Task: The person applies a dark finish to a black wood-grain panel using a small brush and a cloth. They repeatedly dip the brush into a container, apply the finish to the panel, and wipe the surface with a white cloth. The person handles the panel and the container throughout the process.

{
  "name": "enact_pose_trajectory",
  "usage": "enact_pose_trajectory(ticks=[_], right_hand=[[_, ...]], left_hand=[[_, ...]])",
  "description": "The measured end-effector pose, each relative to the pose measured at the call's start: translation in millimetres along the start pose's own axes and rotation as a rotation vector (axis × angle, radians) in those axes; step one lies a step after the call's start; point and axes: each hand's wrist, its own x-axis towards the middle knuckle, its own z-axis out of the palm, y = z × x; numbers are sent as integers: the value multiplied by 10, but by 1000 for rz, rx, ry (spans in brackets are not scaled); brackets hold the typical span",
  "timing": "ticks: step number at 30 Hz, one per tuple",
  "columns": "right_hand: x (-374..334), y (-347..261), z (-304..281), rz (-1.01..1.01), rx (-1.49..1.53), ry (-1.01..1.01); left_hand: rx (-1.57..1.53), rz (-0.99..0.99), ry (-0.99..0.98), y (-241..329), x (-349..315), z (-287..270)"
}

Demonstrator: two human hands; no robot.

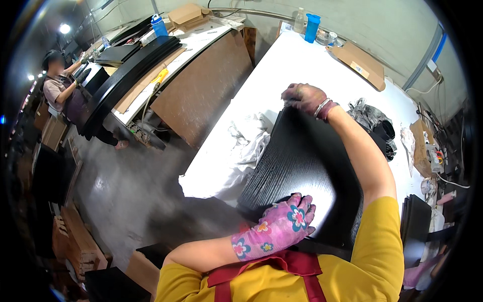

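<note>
A black panel with a glossy wood-grain face (287, 161) lies on the white-covered table in front of me, its near end close to my body. My left hand (294, 216), in a pink flowered glove, rests on the near part of the panel, fingers stretched out. At the panel's far end is my right hand (306, 98), in a dark reddish glove with a band at the wrist. Its fingers are curled closed over the far edge; whatever they grip is hidden beneath them. Crumpled white wrapping (246, 138) lies along the panel's left side.
Crumpled dark plastic (370, 118) lies right of my right forearm. A blue cup (312, 27) and flattened cardboard (359, 65) sit toward the back. Across the aisle, another bench holds long black boards (136, 75) and a yellow-handled tool (160, 78); a person (63, 90) works there.
</note>
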Motion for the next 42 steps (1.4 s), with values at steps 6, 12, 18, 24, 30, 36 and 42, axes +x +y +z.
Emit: enact_pose_trajectory(ticks=[6, 12, 18, 24, 30, 36, 42], right_hand=[[63, 659, 19, 203, -104, 230], [-71, 416, -149, 429, 150, 404], [-443, 299, -233, 466, 699, 447], [-1723, -596, -495, 450, 956, 521], [-2400, -902, -357, 637, 1016, 562], [-2721, -768, -15, 600, 1145, 513], [-2800, -586, 59, 539, 1248, 558]], left_hand=[[-9, -10, -28, 54, 20, -89], [-43, -24, -195, -4, 106, -262], [-47, 160, -221, -505, 147, -776], [-68, -503, 169, -2462, 79, -588], [18, -378, -122, -2976, 298, 833], [-218, -531, -69, -2942, 411, 775], [-901, -548, 603, -2415, -475, -856]])
